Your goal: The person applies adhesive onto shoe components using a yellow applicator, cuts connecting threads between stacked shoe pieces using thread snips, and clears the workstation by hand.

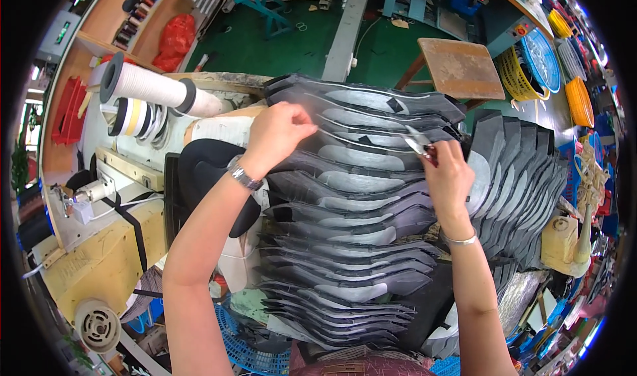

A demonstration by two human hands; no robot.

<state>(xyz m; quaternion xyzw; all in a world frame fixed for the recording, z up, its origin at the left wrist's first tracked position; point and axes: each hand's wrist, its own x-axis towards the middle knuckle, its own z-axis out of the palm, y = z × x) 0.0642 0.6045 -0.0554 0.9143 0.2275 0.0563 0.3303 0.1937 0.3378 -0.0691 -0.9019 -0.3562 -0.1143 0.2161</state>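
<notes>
Dark grey shoe-upper-like pieces [365, 156], each with a pale oval patch, lie in overlapping rows before me. Thin white strips run along the edges of the far ones. Over their left side, my left hand [282, 134] is closed in a pinch, with the end of a thin white strip [332, 136] at its fingertips. My right hand [451, 177] is closed around small metal snips [419, 142] with dark red handles. Their blades point up and left, just above the pieces. I cannot tell whether the blades touch anything.
Spools of white cord [149, 84] stand at the left, near a black rounded pad [215, 177]. More dark pieces [517, 184] fan out at the right. A wooden stool [459, 67] and a yellow basket [521, 77] stand beyond. A blue basket [255, 353] sits below the near edge.
</notes>
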